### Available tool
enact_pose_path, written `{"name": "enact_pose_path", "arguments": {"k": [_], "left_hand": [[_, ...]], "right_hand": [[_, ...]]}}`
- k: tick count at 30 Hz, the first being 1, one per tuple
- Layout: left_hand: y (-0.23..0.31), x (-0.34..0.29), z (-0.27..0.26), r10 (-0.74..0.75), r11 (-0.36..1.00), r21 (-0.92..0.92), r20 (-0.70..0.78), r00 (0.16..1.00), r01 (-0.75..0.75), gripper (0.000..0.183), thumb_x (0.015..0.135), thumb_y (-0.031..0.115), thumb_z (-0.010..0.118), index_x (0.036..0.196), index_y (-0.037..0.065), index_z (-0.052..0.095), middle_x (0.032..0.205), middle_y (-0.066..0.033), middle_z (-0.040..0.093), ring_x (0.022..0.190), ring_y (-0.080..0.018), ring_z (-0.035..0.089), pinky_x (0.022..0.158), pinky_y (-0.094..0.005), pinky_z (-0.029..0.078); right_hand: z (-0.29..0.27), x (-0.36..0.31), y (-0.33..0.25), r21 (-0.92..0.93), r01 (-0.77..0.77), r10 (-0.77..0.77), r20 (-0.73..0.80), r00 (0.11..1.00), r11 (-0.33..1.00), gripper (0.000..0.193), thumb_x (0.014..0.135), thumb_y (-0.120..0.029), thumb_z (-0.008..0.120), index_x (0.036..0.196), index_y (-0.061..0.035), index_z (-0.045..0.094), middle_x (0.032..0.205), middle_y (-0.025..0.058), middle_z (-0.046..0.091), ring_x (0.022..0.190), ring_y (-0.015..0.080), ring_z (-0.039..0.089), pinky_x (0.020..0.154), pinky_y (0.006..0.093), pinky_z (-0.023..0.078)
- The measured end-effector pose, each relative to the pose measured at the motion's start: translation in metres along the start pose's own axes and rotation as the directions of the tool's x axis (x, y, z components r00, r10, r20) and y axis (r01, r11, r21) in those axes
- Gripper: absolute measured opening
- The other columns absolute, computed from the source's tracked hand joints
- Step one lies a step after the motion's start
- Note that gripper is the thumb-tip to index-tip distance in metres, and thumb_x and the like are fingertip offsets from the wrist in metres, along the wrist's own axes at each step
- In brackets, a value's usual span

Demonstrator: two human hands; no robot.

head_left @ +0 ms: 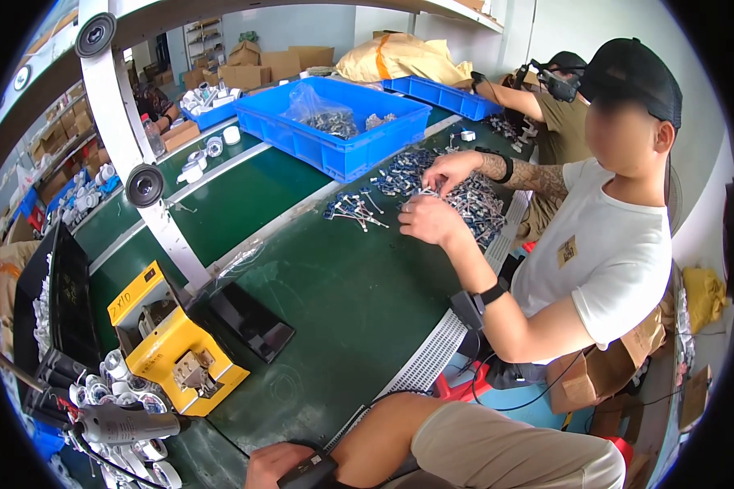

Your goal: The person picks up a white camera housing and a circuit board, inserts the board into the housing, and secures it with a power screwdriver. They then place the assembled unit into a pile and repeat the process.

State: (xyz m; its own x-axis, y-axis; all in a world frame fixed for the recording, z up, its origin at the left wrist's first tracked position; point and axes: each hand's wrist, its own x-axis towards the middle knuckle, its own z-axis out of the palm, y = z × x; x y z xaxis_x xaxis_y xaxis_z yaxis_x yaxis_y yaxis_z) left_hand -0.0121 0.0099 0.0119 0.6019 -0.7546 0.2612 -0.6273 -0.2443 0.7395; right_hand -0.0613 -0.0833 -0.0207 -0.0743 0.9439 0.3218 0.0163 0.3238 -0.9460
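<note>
My right hand [276, 464] lies low at the picture's bottom edge, beside the near end of the green bench [334, 318]. A black band with a box sits on its wrist. Its fingers are mostly cut off by the edge, so I cannot make out their pose or any held thing. My left hand is out of the picture. Ahead of the right hand stands a yellow machine [212, 367] with metal parts in its front. A dark flat phone-like slab [249, 320] leans or lies next to it. To the left is a grey cylindrical tool [126, 424] above white round parts [159, 473].
At right, a co-worker in a white shirt [603, 253] handles small parts with both hands [436, 204] over a pile of wired pieces [481, 212]. Beyond are a blue bin [342, 155] and another person [559, 114]. A white post [126, 122] rises left; a black screen [72, 293] stands nearby.
</note>
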Motion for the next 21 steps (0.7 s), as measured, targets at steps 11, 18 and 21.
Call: {"name": "enact_pose_path", "arguments": {"k": [11,18,21], "left_hand": [[0.001,0.002,0.001,-0.010,1.000,0.005,0.004,1.000,0.010,0.033,0.068,0.019,0.074,0.095,0.000,0.066,0.094,-0.0180,0.067,0.085,-0.0392,0.065,0.075,-0.0427,0.053],[-0.004,0.004,0.005,0.010,1.000,0.002,0.016,1.000,-0.010,0.029,0.071,0.019,0.071,0.094,0.002,0.066,0.093,-0.0172,0.067,0.085,-0.0387,0.065,0.074,-0.0425,0.053],[-0.005,0.003,0.004,-0.017,1.000,-0.014,0.006,1.000,0.017,0.027,0.072,0.018,0.070,0.094,0.003,0.067,0.093,-0.0167,0.067,0.084,-0.0383,0.065,0.074,-0.0424,0.053]], "right_hand": [[0.013,0.013,0.047,-0.224,-0.178,0.176,-0.030,0.984,0.958,0.019,0.094,-0.011,0.057,0.109,-0.0057,0.067,0.087,0.0034,0.057,0.079,0.0114,0.055,0.069,0.0270,0.042],[0.012,0.017,0.045,-0.046,-0.235,0.236,0.020,0.972,0.971,0.022,0.094,-0.012,0.057,0.114,-0.0069,0.065,0.091,0.0020,0.057,0.085,0.0095,0.054,0.073,0.0266,0.041],[0.000,0.000,0.008,-0.192,-0.194,0.197,-0.003,0.980,0.962,0.023,0.094,-0.011,0.057,0.116,-0.0068,0.065,0.089,0.0026,0.056,0.083,0.0097,0.054,0.073,0.0257,0.041]]}}
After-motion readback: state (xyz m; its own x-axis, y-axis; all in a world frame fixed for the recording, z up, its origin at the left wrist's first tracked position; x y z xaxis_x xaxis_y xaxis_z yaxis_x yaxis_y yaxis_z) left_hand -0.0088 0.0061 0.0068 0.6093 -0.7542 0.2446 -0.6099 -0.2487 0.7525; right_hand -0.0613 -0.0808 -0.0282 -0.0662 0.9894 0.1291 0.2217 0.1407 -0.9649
